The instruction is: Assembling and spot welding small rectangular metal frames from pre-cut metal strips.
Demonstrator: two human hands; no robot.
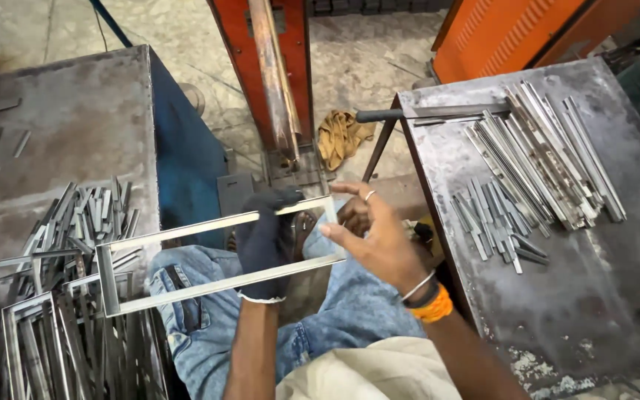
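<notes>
Risk: the frame [216, 255] is long and held only near its right end, so its far left end could sag or swing into the stacked frames [31, 326] on the left bench [75, 111]; I judge the one-ended hold the cause
Risk, edges: the right hand [379, 237] is bare, and a slip along the cut metal edge could nick the fingers
Left hand [264, 244]: gloved in black, clenched around the frame's bars near its right end
Right hand: bare, with a ring and orange wristbands, fingers spread at the frame's right end; fingertips seem to touch the short end bar, though a firm grip cannot be told
Frame: a thin rectangular metal outline, held in the air over the lap in blue jeans, running from the hands out to the left, slightly tilted
Left bench: a pile of short strips [90, 215] behind the stacked frames
Right bench [594, 296]: long strips [542, 155] and short cut strips [494, 222], well apart from the hands
Floor: a yellow rag [341, 135] beside the red post [275, 74]
</notes>
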